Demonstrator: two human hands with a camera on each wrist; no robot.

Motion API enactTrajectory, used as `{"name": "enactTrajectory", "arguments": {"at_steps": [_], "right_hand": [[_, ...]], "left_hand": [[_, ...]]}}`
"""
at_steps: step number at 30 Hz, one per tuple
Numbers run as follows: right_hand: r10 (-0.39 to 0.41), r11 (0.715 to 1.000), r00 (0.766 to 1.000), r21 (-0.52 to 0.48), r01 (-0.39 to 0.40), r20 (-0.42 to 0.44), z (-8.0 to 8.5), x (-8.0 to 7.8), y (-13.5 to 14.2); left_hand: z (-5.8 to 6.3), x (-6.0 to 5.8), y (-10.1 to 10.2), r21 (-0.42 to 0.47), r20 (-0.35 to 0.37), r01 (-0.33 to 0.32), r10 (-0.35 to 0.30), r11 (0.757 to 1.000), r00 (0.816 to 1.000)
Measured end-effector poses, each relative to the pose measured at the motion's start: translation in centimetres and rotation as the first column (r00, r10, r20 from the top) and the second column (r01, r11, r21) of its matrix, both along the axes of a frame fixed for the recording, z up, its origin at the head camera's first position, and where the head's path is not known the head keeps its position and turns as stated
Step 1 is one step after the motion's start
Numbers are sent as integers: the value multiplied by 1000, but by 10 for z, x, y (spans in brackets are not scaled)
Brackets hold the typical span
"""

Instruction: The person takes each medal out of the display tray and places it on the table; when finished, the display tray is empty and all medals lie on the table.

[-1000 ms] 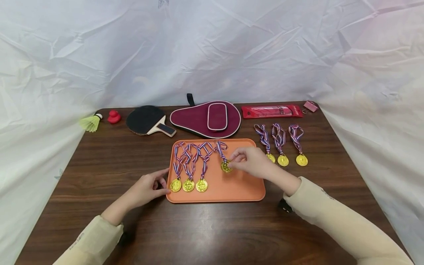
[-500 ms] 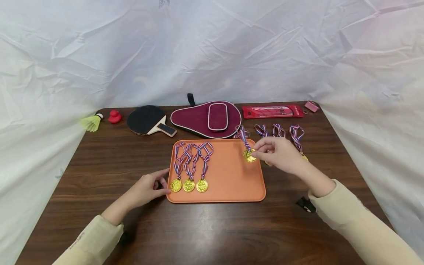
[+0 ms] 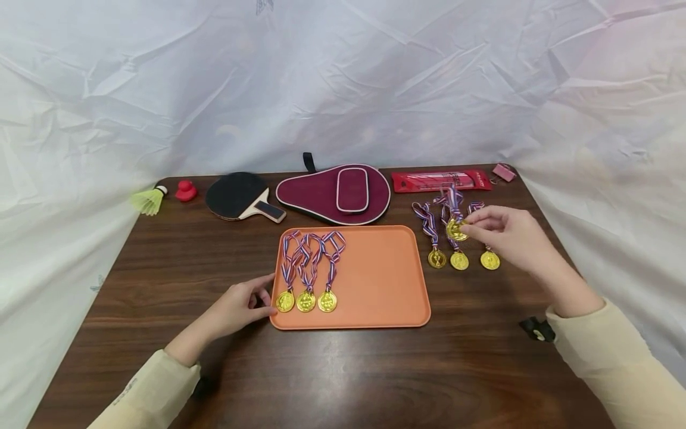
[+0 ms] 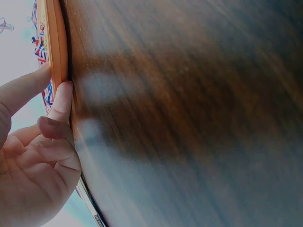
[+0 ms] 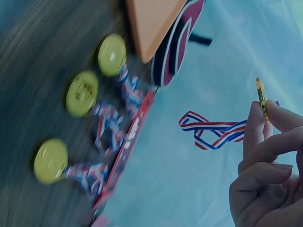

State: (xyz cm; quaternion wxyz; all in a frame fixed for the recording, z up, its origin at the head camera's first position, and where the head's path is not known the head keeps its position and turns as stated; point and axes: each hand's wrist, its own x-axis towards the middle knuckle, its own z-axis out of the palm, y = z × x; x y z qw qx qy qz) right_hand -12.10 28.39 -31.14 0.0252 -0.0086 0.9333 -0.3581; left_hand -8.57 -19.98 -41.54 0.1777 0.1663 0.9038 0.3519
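Observation:
My right hand [image 3: 506, 235] pinches a gold medal [image 3: 457, 230] by its edge, above the table's right side. In the right wrist view its striped ribbon [image 5: 213, 130] trails away from the fingers. Below it, a row of three medals [image 3: 459, 260] lies on the table with red, white and blue ribbons; the held one overlaps the middle one in the head view. My left hand [image 3: 236, 310] holds the orange tray [image 3: 386, 274] at its left rim, thumb and a finger on the edge. Inside the tray's left half, another three medals [image 3: 306, 301] lie side by side.
Along the back of the table are a shuttlecock [image 3: 150, 200], a red rubber duck [image 3: 186, 190], a table tennis paddle [image 3: 236, 195], a maroon paddle case [image 3: 316, 190], a red packet [image 3: 439, 181] and a small pink item [image 3: 504, 173]. White cloth [image 3: 343, 77] hangs behind.
My right hand has carried the medal from above the tray rightward and back, to over the medals on the table. The left hand stays at the tray's rim.

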Motion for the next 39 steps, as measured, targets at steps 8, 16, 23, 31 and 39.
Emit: {"name": "enactTrajectory", "arguments": {"at_steps": [8,16,23,31,39], "right_hand": [[-119,992,993,-31,119,7,2,0,47],[-192,979,980,-55,195,57,-5,-2,87],[-195,980,977,-12,196,88,-19,-11,106],[-190,978,967,-48,201,169,-38,-22,124],[-130,991,961,44,123,245,-58,-16,140]], "left_hand": [[-1,1,0,21,-18,19,-19,1000,1000],[-1,1,0,17,-17,15,-14,1000,1000],[-1,1,0,11,-21,15,-14,1000,1000],[-1,-1,1,-7,-4,9,-10,1000,1000],[-1,-1,1,-17,3,4,-3,1000,1000]]}}
